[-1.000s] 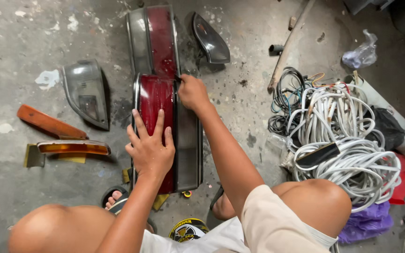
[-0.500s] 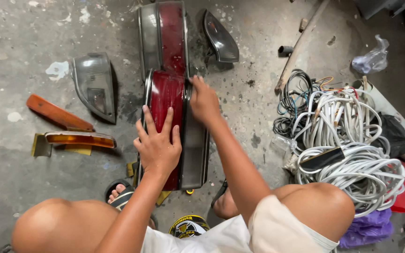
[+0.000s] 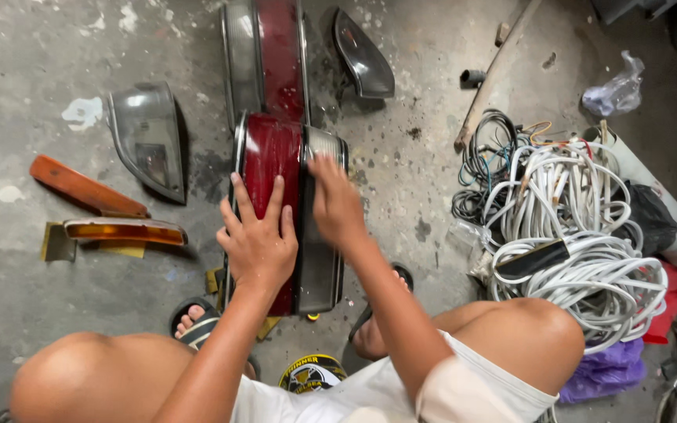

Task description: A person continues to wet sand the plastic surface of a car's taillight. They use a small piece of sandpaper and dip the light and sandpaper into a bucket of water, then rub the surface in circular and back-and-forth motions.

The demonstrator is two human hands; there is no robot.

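The red tail lamp (image 3: 272, 168) is lying flat on the concrete floor (image 3: 56, 55) directly in front of the crouching person, between the knees. Its long axis is running near to far, straight away from the body. Both hands are resting on top of it. The left hand (image 3: 258, 241) is pressing flat on the red lens with fingers spread, not gripping anything. The right hand (image 3: 337, 205) is lying over the clear strip (image 3: 319, 266) along the lamp's right edge, fingers curved loosely over it; whether it is pinching anything cannot be told. The right hand is sitting slightly farther along the lamp than the left.

The lens is looking glossy and hard, with a chrome-like rim. A second, similar lamp (image 3: 264, 55) is lying just beyond it, in line. To the left, a grey smoked lens (image 3: 146, 137) and two orange lenses (image 3: 84, 186) are lying apart. Far right of the lamps, a dark curved lens (image 3: 363, 56). To the right, a tangled heap of white cables (image 3: 573, 227) is sitting on the rough, stained floor.
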